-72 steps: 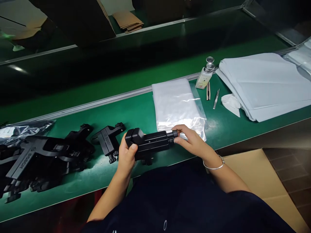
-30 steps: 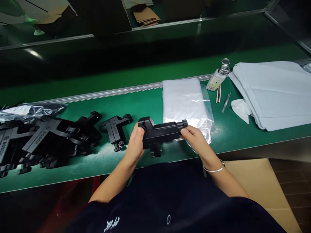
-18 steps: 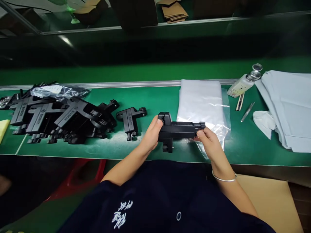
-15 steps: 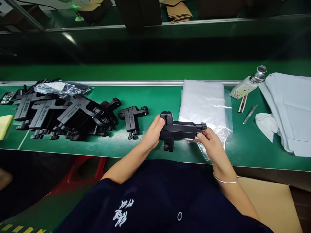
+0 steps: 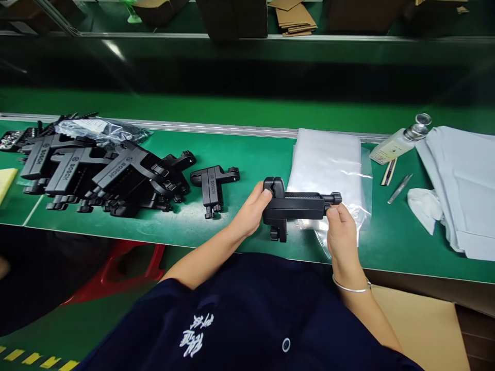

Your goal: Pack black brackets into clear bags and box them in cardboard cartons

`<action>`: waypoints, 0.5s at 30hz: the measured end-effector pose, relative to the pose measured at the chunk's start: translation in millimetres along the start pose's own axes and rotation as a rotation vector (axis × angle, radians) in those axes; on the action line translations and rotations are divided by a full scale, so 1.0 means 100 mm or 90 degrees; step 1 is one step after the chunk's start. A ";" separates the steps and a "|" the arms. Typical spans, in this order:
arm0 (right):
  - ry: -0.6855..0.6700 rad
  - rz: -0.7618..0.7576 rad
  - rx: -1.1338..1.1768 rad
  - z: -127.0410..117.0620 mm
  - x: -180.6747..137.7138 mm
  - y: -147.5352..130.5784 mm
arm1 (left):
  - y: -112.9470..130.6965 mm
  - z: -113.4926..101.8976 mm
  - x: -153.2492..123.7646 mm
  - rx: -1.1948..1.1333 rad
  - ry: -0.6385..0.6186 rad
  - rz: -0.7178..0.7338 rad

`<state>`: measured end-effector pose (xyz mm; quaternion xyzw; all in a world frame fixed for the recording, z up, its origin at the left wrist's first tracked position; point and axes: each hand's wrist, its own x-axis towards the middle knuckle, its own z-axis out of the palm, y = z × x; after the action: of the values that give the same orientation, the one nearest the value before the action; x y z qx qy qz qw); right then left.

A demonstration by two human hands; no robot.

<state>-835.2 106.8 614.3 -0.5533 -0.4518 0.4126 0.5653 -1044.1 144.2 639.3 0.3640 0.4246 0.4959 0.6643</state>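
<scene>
I hold a black plastic clamp part (image 5: 296, 206) just above the green bench (image 5: 240, 154), lying sideways. My left hand (image 5: 251, 211) grips its blocky left end, thumb on top. My right hand (image 5: 340, 229) pinches the small knob at its right end. Right behind the part lies a stack of clear plastic bags (image 5: 328, 170). A single similar black part (image 5: 212, 185) rests on the bench to the left of my hands.
A pile of several black parts (image 5: 100, 172) and a bagged one (image 5: 100, 131) fill the left of the bench. At the right are a small bottle (image 5: 400, 144), tweezers (image 5: 400, 188), a white cloth (image 5: 423, 206) and stacked grey sheets (image 5: 460, 180). A cardboard box (image 5: 421, 324) sits below right.
The view has swung left, bringing more of the black pile into sight. Both hands keep hold of the black part, which has turned slightly and now lies level.
</scene>
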 end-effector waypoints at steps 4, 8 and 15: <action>-0.028 0.030 0.068 0.00 0.01 0.00 | 0.02 -0.01 0.00 0.011 -0.012 0.015; -0.005 0.015 -0.003 -0.02 0.02 0.02 | 0.01 -0.03 -0.01 0.033 -0.017 0.047; -0.044 -0.019 -0.034 -0.04 0.01 0.04 | -0.02 -0.05 -0.01 0.052 -0.007 0.072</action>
<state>-830.8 106.4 610.8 -0.5468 -0.4903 0.4110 0.5402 -1048.3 142.9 636.3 0.4166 0.4198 0.5129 0.6223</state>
